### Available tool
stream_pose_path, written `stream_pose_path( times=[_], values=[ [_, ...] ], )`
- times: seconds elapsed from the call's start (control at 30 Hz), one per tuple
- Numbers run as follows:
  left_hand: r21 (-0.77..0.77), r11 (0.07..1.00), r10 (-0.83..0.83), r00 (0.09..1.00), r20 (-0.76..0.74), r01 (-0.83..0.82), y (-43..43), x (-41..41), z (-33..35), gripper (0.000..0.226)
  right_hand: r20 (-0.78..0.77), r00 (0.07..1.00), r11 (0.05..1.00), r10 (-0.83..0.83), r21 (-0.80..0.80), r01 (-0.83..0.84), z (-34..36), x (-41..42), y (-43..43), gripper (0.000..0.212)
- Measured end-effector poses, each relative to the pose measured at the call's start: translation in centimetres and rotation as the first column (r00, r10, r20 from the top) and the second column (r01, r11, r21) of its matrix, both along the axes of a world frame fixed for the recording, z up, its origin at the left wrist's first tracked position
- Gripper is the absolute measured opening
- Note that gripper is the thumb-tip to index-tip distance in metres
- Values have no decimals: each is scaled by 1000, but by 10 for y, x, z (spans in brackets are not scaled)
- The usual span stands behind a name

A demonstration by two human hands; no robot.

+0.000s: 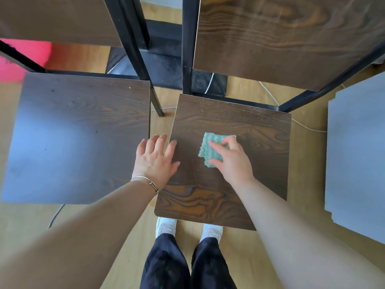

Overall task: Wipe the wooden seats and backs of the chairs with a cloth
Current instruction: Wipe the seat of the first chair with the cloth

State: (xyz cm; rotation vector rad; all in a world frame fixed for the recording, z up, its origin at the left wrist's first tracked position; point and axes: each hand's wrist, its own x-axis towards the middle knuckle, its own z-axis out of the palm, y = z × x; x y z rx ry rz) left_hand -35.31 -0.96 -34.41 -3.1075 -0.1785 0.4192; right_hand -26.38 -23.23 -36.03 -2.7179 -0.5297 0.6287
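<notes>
- While my shoes [166,226] stand at the bottom centre, just under the front edge of the middle seat [208,201], I lean over it with both arms. Too much weight forward could, I reckon, scoot or tip the chair.
- My left hand [155,161] lies flat on the seat's left edge, fingers straight and holding nothing, with a bracelet [145,180] at the wrist. It steadies the chair, but it sits right by the gap beside the left seat [83,132] and could slip into it.
- My right hand [231,161] holds the cloth [210,149] down near the middle of the seat, fingers bent over it and thumb at its lower edge. The cloth pokes out up and left of that hand, with bare wood between it and the left one.
- Since the cloth is small, I judge that my strokes could miss the corners and the pale specks toward the seat's far edge.
- Further up, this chair's back [291,38] fills the upper right and the left chair's back [58,17] the upper left. I cannot tell whether either has been wiped.
- A white cable [306,126] trails on the floor at centre right, where a shifted chair leg could snag it.
</notes>
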Motion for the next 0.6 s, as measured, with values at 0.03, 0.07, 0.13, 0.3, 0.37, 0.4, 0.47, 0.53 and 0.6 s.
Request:
stream_pose_path(
  times=[0.03, 0.07, 0.13, 0.3, 0.37, 0.4, 0.47, 0.53, 0.6],
  values=[
    [-2, 1000, 5, 1000, 0, -5, 1, 1, -2, 62, 36, 999, 1000, -4, 14, 4, -4, 0, 1, 49],
    [-5, 1000, 10, 1000, 1, -10, 2, 3, -3, 62, 67, 997, 999, -23, 47, 20, -7, 0, 2, 44],
    [-14, 1000, 16, 1000, 6, -16, 5, 5, -5, 62, 74, 995, 990, -71, 126, 61, -11, 2, 7, 33],
    [-14, 999, 29, 1000, 7, -29, 18, 19, -4, 63, -24, 988, 952, -152, 266, 153, 0, 28, 41, 29],
    [-21, 999, 43, 998, 36, -42, 26, 25, -2, 63, -16, 986, 943, -165, 291, 163, 6, 49, 64, 31],
    [-21, 999, 50, 998, 46, -49, 31, 28, -1, 63, -7, 986, 942, -166, 296, 160, 8, 62, 76, 32],
    [-10, 998, 63, 997, 35, -63, 40, 32, 0, 63, 23, 988, 950, -151, 281, 139, 10, 85, 102, 34],
    [-13, 996, 86, 996, 36, -86, 48, 32, 0, 63, 33, 991, 961, -129, 251, 117, 8, 103, 123, 36],
    [-25, 994, 109, 993, 53, -108, 54, 29, -1, 64, -7, 995, 975, -95, 201, 94, 0, 110, 136, 41]
  ],
)
